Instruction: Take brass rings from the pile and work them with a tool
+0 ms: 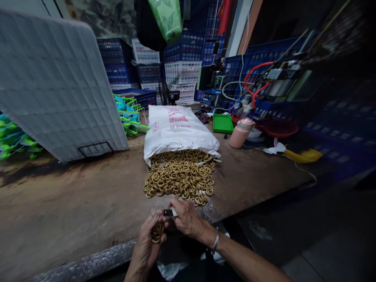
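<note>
My left hand (147, 236) is closed around several gold-coloured rings (158, 232), just off the table's front edge. In my right hand (187, 219) is a small flat black-and-white tool (169, 212), gripped between the fingers. The tool's dark end reaches the fingertips of my left hand; whether it touches a ring, I cannot tell. Beyond both hands lies a heap of gold-coloured rings (182, 176), spilling from the mouth of a white sack (179, 127) with red print. A metal bangle circles my right wrist.
A tall grey padded panel (64, 86) stands at left, with green and blue items (129, 113) behind it. To the right are a green tray (222, 123), a pink bottle (240, 133) and a machine with orange hoses (277, 80). Stacked crates (183, 72) line the back.
</note>
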Tool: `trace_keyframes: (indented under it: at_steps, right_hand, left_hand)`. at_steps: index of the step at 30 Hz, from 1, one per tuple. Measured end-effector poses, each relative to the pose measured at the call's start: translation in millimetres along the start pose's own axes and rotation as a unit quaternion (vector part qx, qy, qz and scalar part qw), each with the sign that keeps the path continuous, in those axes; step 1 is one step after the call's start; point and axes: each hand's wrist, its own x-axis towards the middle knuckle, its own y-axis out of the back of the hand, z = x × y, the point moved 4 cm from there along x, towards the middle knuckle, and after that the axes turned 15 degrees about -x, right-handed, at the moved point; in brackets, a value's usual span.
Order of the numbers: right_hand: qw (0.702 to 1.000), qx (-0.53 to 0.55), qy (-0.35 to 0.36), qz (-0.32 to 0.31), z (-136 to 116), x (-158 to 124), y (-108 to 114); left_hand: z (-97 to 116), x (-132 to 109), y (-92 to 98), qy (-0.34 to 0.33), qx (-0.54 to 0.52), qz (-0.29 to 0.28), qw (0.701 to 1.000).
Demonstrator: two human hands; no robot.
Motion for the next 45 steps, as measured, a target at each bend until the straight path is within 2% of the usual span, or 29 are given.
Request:
trace_keyframes:
  at_steps: [5,9,15,18,21,24,27,30,32,38,41,45]
  right_hand:
    - [0.998,0.059,-0.01,0.008,-3.2,-3.4,5.0]
    - [0.983,0.172,-0.066,0.014,0.1,-2.1,1.8]
    - [0.911,0.373,-0.161,-0.065,4.7,-2.2,-10.0]
    - [0.886,0.418,-0.171,-0.105,5.1,-2.3,-14.6]
    - [0.875,0.433,-0.172,-0.131,4.6,-1.3,-18.0]
    - [0.892,0.405,-0.17,-0.109,4.9,1.3,-16.8]
    - [0.929,0.329,-0.157,-0.059,4.7,3.6,-11.3]
    - [0.962,0.242,-0.123,-0.015,1.9,4.2,-4.9]
    - [0.97,0.218,-0.109,-0.005,0.3,4.3,-3.6]
    - [0.961,0.247,-0.126,-0.016,4.7,6.7,-10.5]
    - [0.977,0.172,-0.123,-0.02,6.4,4.6,-8.8]
    - [0.993,0.056,-0.065,-0.075,-0.2,-2.7,-6.5]
  left_hand:
    - [-7.3,2.9,-7.2,-0.025,0.074,-0.043,0.996]
    - [-9.0,5.9,-3.5,-0.057,0.136,-0.043,0.988]
    - [-9.2,5.4,1.3,-0.11,0.23,-0.009,0.967]
    - [-8.3,3.6,-1.2,-0.123,0.249,-0.016,0.961]
    - [-8.6,1.6,-4.8,-0.105,0.233,-0.03,0.966]
    - [-10.3,-0.3,-6.5,-0.069,0.206,-0.023,0.976]
    - [-12.1,-0.3,-5.8,-0.043,0.202,-0.01,0.978]
    - [-13.1,2.3,-3.7,-0.034,0.206,-0.007,0.978]
    - [-13.2,3.9,-2.7,-0.034,0.202,-0.011,0.979]
    - [-11.6,2.2,-4.1,-0.035,0.163,-0.029,0.986]
    - [-9.8,1.0,-5.5,-0.039,0.145,-0.029,0.988]
    - [-8.1,0.9,-6.4,-0.048,0.132,-0.024,0.99]
